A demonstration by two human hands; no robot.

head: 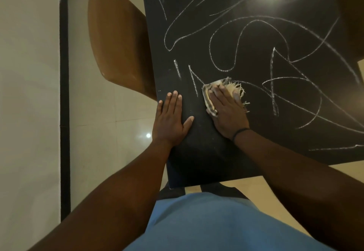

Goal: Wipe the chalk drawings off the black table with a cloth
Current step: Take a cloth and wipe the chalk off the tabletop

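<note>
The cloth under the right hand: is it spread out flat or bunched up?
Bunched up. The cloth sits as a small folded wad under the right hand, with its frayed fringe sticking out past the fingers.

A glossy floor of pale beige tiles (102, 120) was seen, with a small bright lamp reflection (148, 135) caught on it. A brown padded chair seat (116, 39) was tucked at one side. A black strip (64, 97) bordered an off-white wall (27, 93).
</note>
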